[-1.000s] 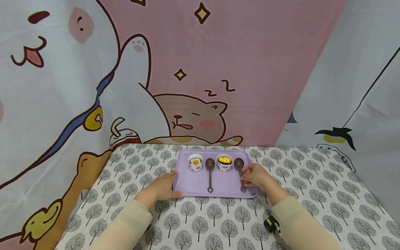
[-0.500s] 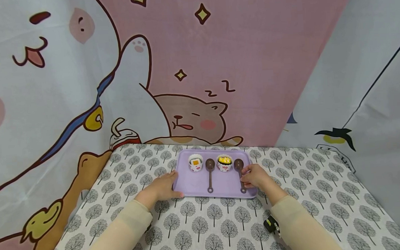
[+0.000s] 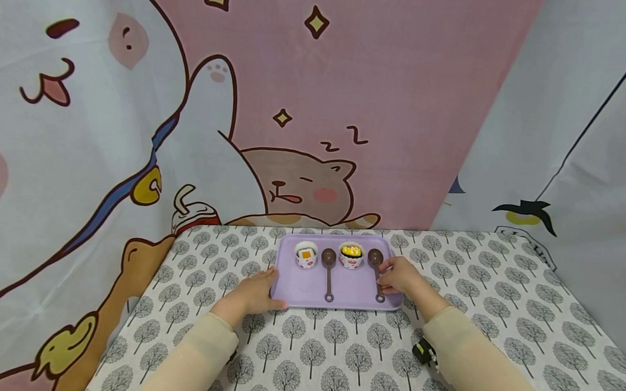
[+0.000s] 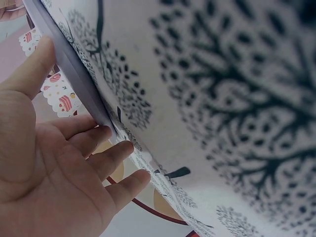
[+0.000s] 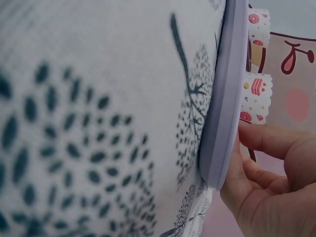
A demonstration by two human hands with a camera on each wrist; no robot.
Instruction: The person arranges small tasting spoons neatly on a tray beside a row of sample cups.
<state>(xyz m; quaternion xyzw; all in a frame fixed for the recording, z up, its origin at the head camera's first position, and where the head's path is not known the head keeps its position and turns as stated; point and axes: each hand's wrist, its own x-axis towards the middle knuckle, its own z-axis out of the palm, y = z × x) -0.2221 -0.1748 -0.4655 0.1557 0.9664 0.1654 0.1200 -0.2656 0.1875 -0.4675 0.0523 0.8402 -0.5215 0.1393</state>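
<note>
A purple tray (image 3: 299, 290) lies on the table. My left hand (image 3: 254, 290) rests against its left edge, thumb at the near corner, fingers spread and relaxed in the left wrist view (image 4: 74, 158). At the tray's right end my right hand (image 3: 401, 275) pinches the handle of a brown spoon (image 3: 375, 257); the tray rim hides the fingertips in the right wrist view. A second brown spoon (image 3: 328, 258) lies mid-tray. Left of it stands a printed paper cup (image 3: 307, 263) with a white-and-orange piece. Between the spoons is another paper cup (image 3: 351, 263) with a yellow-topped, black-banded piece.
Beneath the tray spreads a white cloth (image 3: 334, 360) printed with grey trees. A cartoon curtain (image 3: 403, 96) hangs right behind the table's far edge. A small black strap piece (image 3: 422, 351) shows beside the right sleeve.
The right spoon's bowl has shifted slightly right and its handle end slightly left, so it lies straighter, with my right hand on it. My left hand and the tray stay put.
</note>
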